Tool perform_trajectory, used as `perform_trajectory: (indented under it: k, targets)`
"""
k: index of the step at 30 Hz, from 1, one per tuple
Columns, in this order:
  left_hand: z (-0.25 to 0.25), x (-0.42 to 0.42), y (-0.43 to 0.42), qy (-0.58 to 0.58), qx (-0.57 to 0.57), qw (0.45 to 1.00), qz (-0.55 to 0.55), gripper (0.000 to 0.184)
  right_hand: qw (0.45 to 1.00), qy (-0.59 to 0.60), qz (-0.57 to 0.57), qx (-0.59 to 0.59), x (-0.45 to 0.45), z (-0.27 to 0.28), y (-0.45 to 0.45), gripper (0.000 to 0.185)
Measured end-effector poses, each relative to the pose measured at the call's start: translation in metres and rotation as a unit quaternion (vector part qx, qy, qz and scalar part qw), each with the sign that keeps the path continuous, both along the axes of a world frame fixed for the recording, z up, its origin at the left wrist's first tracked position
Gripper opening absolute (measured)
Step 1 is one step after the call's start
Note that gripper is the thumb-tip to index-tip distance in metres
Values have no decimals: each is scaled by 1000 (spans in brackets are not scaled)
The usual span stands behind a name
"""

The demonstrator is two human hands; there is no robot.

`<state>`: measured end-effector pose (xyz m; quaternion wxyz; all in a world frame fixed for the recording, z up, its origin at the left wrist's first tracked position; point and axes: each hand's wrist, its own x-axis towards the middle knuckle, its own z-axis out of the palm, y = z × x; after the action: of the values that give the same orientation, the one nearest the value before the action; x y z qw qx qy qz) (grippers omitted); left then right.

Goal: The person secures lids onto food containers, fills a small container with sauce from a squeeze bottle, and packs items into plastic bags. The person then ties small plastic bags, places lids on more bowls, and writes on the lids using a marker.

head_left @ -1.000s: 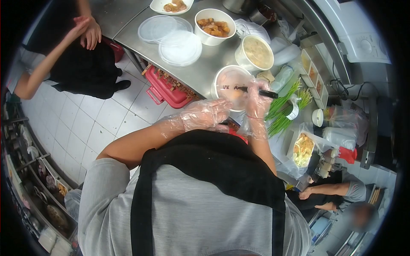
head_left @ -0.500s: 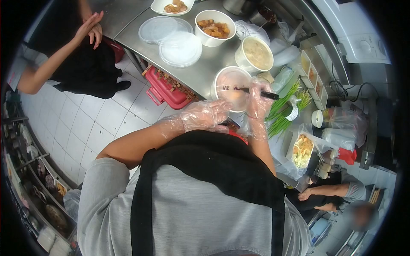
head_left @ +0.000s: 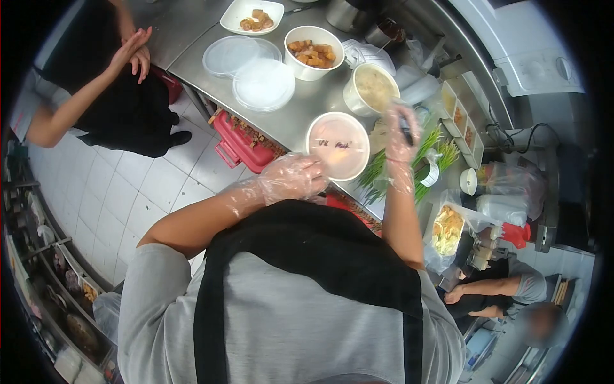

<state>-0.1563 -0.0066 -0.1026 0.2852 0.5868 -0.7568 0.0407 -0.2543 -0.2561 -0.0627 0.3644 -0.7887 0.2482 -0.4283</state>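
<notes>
A round white tub [head_left: 338, 147] with a translucent lid stands at the counter's near edge, dark handwriting across its lid. My left hand [head_left: 295, 177], in a clear plastic glove, is closed with curled fingers against the tub's near left side; what lies inside the fingers is hidden. My right hand [head_left: 401, 137], also gloved and slightly blurred, is raised to the right of the tub, apart from it. It is closed around a black marker [head_left: 406, 130]. Beyond it stands an open tub of pale soup [head_left: 371, 89], with green stalks [head_left: 422, 163] lying to the right.
On the steel counter [head_left: 192, 54] are loose lids [head_left: 263, 84], an open tub of brown chunks [head_left: 313, 54] and a white dish [head_left: 252, 16]. A red box [head_left: 240, 144] sits below. One co-worker's hands [head_left: 137, 54] are at left; another person's arm [head_left: 486, 288] is lower right.
My right hand has lifted the marker off the lid and moved right and slightly up. The lid's writing is now uncovered. My left hand has shifted slightly left.
</notes>
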Motion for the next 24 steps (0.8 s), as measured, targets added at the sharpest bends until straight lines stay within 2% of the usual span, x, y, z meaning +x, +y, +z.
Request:
perform_trajectory:
  k: [2, 5, 6, 7, 8, 9, 10, 11, 12, 13, 16, 19, 24]
  targets:
    - [-1, 3, 12, -9, 2, 1000, 5, 31, 958, 34, 76, -274, 8, -18, -18, 13]
    - [-3, 3, 10, -72, -46, 996, 34, 27, 954, 59, 55, -287, 13, -63, -40, 15]
    - [-6, 2, 6, -100, -70, 991, 47, 26, 956, 64, 42, -283, 16, -71, -47, 15]
    - [-15, 0, -1, -89, -100, 990, 54, 28, 941, 48, 57, -330, 19, -64, -47, 16]
    - [-24, 2, -4, -100, -119, 986, 62, 28, 988, 28, 98, -120, 21, -62, -48, 17]
    - [-26, 3, -7, -110, -138, 982, 70, 29, 986, 7, 135, 97, 20, -57, -48, 17]
    - [-27, 5, -9, -120, -158, 977, 79, 29, 937, -13, 166, 308, 20, -53, -49, 17]
    - [-29, 8, -8, -123, -158, 977, 72, 30, 980, 36, 173, 95, 17, -45, -52, 17]
    - [-27, 12, -6, -125, -158, 977, 66, 30, 974, 84, 171, -122, 16, -24, -47, 16]
    - [-25, 15, -4, -127, -157, 978, 60, 30, 920, 127, 161, -333, 16, -6, -45, 16]
    - [-22, 21, -5, -138, -144, 979, 51, 29, 954, 156, 180, -183, 9, 29, -56, 15]
    - [-27, 29, -16, -137, -148, 978, 46, 31, 956, 186, 218, -52, -17, 73, -58, 17]
    - [-22, 41, -60, -153, -84, 979, 103, 34, 963, 189, 188, -42, -69, 144, -29, 19]
